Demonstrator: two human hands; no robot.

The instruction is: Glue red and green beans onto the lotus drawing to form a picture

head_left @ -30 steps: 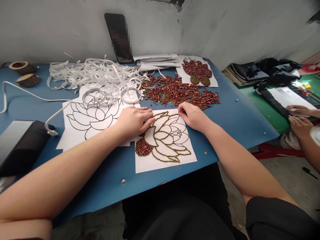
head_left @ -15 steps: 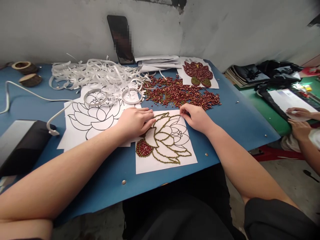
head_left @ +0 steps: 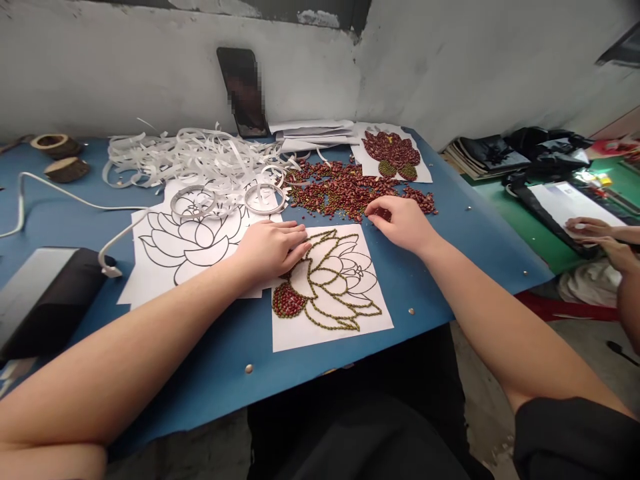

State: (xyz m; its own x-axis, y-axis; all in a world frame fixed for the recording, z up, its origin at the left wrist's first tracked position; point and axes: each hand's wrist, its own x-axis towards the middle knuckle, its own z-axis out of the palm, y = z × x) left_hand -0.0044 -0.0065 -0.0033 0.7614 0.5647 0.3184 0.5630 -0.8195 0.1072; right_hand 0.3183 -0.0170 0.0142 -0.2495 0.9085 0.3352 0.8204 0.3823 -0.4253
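Observation:
On the blue table lies a white sheet with a lotus drawing [head_left: 345, 288], its lines partly covered with green beans; a patch of red beans [head_left: 289, 300] fills one shape at its left. My left hand [head_left: 273, 248] rests flat, fingers stretched, over the sheet's upper left edge. Beyond the sheet's upper right corner, my right hand [head_left: 400, 221] reaches the near edge of a loose pile of red and green beans [head_left: 345, 187]. Its thumb and forefinger tips come together in a pinch; whatever is between them is too small to make out.
Left of the sheet lie printed lotus sheets [head_left: 200, 243] with two rings, under shredded paper strips [head_left: 185, 157]. A finished bean lotus picture [head_left: 393, 150] lies behind the pile. A phone [head_left: 243, 90] leans on the wall. A black box [head_left: 47, 300] with a cable stands left. Another person's hands [head_left: 590, 228] are at right.
My right hand has moved from the sheet's upper right corner away from me to the bean pile's edge. My left hand stays on the sheet. The view has tilted slightly up.

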